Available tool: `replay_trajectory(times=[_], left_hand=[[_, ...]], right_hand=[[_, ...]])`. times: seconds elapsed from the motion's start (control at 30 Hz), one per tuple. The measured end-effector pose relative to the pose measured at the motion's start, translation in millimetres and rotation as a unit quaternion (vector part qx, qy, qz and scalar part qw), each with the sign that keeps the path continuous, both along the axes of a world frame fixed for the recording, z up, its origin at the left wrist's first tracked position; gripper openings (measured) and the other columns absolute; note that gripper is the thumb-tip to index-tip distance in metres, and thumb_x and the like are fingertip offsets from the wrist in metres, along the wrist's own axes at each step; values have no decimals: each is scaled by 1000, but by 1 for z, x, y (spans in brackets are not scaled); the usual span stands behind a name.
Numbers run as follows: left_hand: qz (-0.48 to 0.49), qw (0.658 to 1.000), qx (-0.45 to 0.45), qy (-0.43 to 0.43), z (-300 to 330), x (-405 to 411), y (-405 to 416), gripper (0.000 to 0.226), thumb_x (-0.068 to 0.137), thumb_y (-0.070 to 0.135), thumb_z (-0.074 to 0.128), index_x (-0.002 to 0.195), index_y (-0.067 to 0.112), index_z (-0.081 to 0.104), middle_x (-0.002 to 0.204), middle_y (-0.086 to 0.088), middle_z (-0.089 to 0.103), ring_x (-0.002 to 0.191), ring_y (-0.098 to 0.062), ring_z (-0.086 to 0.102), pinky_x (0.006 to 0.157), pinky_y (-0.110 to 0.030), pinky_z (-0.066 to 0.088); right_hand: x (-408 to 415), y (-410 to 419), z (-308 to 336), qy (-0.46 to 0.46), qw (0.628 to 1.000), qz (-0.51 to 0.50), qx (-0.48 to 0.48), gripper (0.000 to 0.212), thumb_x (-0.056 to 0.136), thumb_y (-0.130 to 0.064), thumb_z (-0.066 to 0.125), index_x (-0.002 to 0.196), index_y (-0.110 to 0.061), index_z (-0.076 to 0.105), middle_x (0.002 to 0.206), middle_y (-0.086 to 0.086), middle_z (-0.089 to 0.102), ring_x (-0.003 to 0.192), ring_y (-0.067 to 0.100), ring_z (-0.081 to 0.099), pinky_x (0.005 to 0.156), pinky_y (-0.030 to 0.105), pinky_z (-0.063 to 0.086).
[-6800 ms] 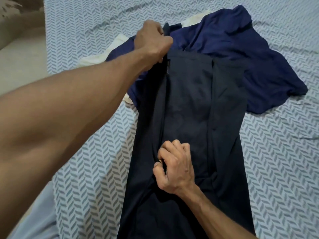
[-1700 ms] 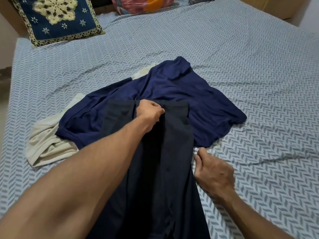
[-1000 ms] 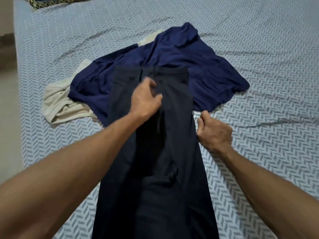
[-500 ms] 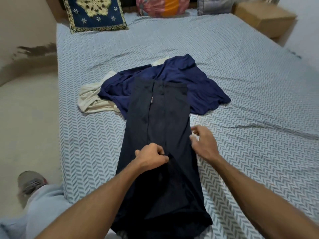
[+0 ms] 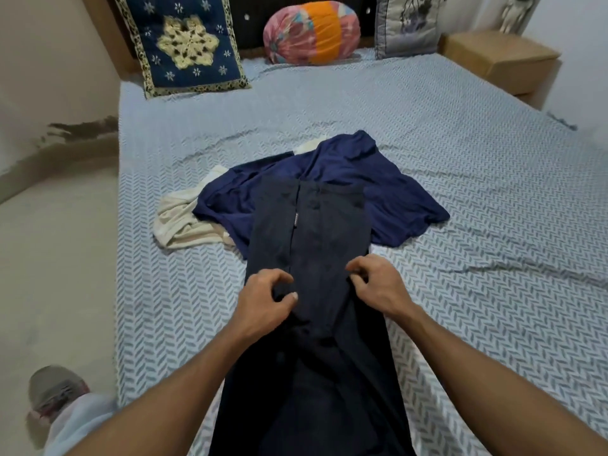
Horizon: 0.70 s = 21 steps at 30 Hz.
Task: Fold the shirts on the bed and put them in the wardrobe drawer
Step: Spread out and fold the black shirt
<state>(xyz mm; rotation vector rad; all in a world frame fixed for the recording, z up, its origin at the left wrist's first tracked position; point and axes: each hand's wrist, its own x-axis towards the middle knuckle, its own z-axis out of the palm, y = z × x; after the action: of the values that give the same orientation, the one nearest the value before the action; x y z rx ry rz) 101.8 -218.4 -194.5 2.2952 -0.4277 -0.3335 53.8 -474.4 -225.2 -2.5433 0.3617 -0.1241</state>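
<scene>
A black shirt [image 5: 324,232] lies lengthwise on the bed [image 5: 460,192], its sides folded in to a long strip that runs off the near edge. My left hand [image 5: 265,301] pinches the cloth at the strip's left side, about halfway along. At the strip's right edge, level with it, my right hand [image 5: 378,287] pinches the cloth. Under the strip's far end a navy blue shirt [image 5: 388,189] lies crumpled. A cream shirt [image 5: 179,222] sticks out from beneath the navy one on the left.
A blue embroidered cushion [image 5: 186,47], a pink and orange bolster [image 5: 312,32] and a grey pillow [image 5: 408,26] stand along the headboard. A wooden bedside table [image 5: 500,60] is at the back right. The floor [image 5: 56,258] and my shoe [image 5: 54,386] are to the left.
My left hand has come back from the collar end to the middle of the black shirt. My right hand has slid onto the strip's right edge, and both now pinch it there.
</scene>
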Motion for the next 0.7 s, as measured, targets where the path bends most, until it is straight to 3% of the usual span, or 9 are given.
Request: replay_trajectory(times=[0.13,0.3,0.4,0.47,0.57,0.7], left_hand=[[41,997,0,-65,-8,65,5,22,83,19,77,105,20,72,104,4,68,101,-16,63,91,-30,49],[92,994,-8,-66,-10,166,0,16,90,20,72,105,21,71,103,3,69,98,-17,65,92,-34,50],[103,993,-15,-63,-13,219,-14,15,91,22,71,106,21,72,102,4,74,96,-15,69,95,-38,53],[114,992,-22,-41,-19,244,-30,19,91,25,72,110,20,72,101,5,74,98,-14,69,96,-36,53],[146,989,-21,19,-25,269,-53,30,89,34,75,114,17,71,100,3,71,94,-15,67,90,-33,52],[206,965,-75,145,-22,286,-75,19,83,23,81,90,7,75,79,-7,67,68,-20,59,69,-32,50]], right_hand=[[62,-45,6,-13,992,-116,46,21,84,-15,70,105,-21,72,102,0,69,93,18,67,88,26,49],[131,-94,-4,5,960,-229,160,40,80,-35,83,114,-19,70,106,-2,72,98,15,66,89,27,47],[156,-97,-23,28,964,-252,82,48,74,-62,77,112,-34,69,102,-8,65,108,20,61,99,39,44],[167,-99,-32,56,963,-260,53,49,71,-72,72,107,-40,66,105,-8,63,114,23,57,103,43,37],[180,-110,-26,94,952,-267,120,42,70,-74,71,95,-41,67,111,-8,68,125,26,52,106,47,27],[200,-123,-33,119,923,-284,232,51,40,-82,71,76,-46,70,121,-3,62,126,28,35,116,49,28]])
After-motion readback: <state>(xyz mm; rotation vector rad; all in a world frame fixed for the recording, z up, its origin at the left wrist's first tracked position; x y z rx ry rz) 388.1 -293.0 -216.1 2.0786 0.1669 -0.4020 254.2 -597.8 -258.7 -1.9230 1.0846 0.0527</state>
